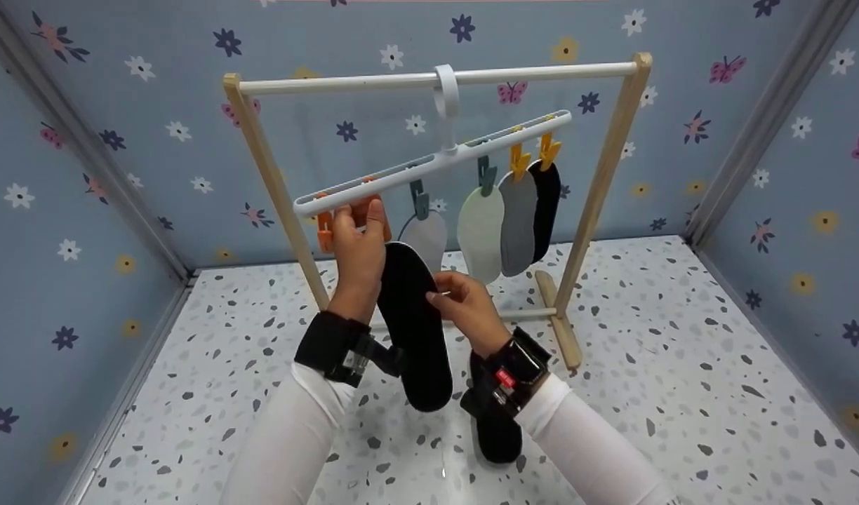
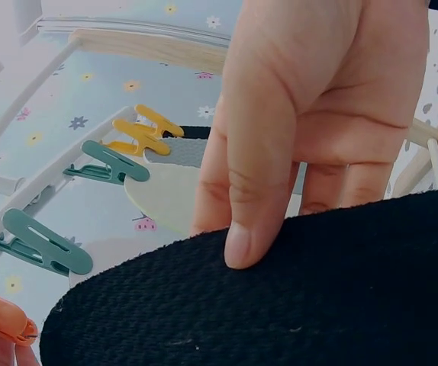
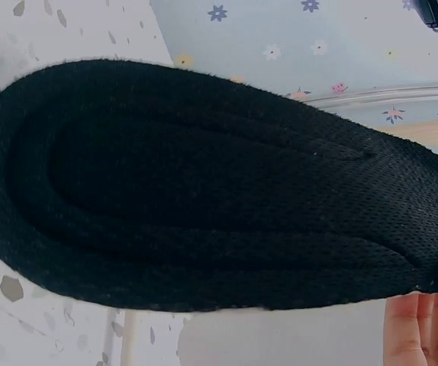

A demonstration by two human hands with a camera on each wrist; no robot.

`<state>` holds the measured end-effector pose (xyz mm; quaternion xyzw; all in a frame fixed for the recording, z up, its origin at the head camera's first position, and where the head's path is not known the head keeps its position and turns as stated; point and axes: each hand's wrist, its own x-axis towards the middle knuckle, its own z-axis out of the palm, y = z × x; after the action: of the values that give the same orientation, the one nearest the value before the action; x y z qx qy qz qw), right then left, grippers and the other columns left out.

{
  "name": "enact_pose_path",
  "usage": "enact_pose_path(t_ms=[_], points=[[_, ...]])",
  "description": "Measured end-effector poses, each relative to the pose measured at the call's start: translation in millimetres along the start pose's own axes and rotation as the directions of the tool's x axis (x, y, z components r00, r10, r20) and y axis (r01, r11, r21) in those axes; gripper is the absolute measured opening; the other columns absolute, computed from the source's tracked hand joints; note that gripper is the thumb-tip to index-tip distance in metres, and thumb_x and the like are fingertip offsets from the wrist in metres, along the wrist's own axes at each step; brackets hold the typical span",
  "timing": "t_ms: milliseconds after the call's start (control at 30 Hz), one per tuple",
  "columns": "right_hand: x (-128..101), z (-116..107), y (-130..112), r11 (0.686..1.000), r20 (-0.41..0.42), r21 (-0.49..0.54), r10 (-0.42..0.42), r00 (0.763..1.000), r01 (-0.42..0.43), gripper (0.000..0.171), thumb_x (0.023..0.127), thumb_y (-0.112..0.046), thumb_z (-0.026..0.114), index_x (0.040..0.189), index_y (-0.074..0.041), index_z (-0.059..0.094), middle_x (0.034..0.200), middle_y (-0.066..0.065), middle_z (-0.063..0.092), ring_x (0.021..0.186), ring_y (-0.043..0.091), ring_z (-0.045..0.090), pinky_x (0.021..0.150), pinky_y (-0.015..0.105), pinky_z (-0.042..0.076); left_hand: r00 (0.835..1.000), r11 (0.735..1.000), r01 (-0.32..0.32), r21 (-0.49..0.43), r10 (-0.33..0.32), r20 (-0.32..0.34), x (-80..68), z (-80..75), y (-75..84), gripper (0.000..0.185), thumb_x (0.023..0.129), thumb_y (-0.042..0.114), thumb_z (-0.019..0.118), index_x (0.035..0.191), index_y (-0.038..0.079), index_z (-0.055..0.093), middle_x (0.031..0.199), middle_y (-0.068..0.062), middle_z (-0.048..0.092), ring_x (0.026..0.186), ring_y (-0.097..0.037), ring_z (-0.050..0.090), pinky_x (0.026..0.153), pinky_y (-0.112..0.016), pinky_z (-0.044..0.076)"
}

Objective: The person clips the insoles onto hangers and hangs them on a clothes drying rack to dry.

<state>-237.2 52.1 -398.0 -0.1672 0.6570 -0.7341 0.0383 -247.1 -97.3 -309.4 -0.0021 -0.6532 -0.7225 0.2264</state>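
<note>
My left hand is raised to the low left end of a white clip hanger, its thumb and fingers pinching an orange clothespin. My right hand holds a black insole by its right edge. In the left wrist view, the right thumb lies on the insole's face with the fingers behind it. The insole hangs upright, its top end just below the orange clothespin. In the right wrist view, the insole shows a ridged outline. Whether the clothespin touches the insole I cannot tell.
Green clothespins and yellow clothespins hold pale, light green, grey and black insoles. Another orange clothespin hangs at the far left. The tilted hanger hooks over a wooden rack. Another black insole lies on the speckled floor.
</note>
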Motion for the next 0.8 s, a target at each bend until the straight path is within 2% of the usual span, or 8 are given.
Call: enact_pose_path(t_ms=[233, 567, 800], points=[[0.6, 3.3, -1.4, 1.000, -0.008, 0.003, 0.004, 1.000, -0.004, 0.022, 0.089, 0.004, 0.057, 0.110, 0.007, 0.060, 0.090, 0.006, 0.061, 0.078, 0.014, 0.061, 0.071, 0.028, 0.053, 1.000, 1.000, -0.003, -0.023, 0.003, 0.001, -0.2, -1.2, -1.7, 0.035, 0.099, 0.021, 0.046, 0.128, 0.003, 0.043, 0.094, -0.003, 0.045, 0.083, -0.013, 0.045, 0.066, -0.020, 0.039], [2.0, 4.2, -8.6, 1.000, -0.022, 0.000, 0.001, 1.000, -0.001, 0.022, 0.089, 0.002, 0.057, 0.111, 0.004, 0.060, 0.091, 0.006, 0.061, 0.079, 0.015, 0.062, 0.070, 0.028, 0.053, 0.999, 0.997, -0.042, -0.066, 0.043, 0.019, 0.3, 0.6, -3.4, 0.035, 0.100, 0.019, 0.045, 0.130, 0.004, 0.043, 0.082, -0.003, 0.043, 0.065, -0.011, 0.044, 0.059, -0.020, 0.036], [2.2, 8.0, -9.9, 1.000, -0.035, 0.007, -0.017, 0.999, 0.018, 0.020, 0.089, 0.002, 0.058, 0.109, 0.004, 0.061, 0.090, 0.006, 0.060, 0.079, 0.014, 0.061, 0.070, 0.029, 0.053, 0.999, 0.998, -0.035, -0.055, 0.036, 0.014, 0.4, 0.3, -4.1, 0.035, 0.099, 0.020, 0.046, 0.130, 0.004, 0.043, 0.082, -0.003, 0.043, 0.066, -0.012, 0.045, 0.060, -0.021, 0.037]])
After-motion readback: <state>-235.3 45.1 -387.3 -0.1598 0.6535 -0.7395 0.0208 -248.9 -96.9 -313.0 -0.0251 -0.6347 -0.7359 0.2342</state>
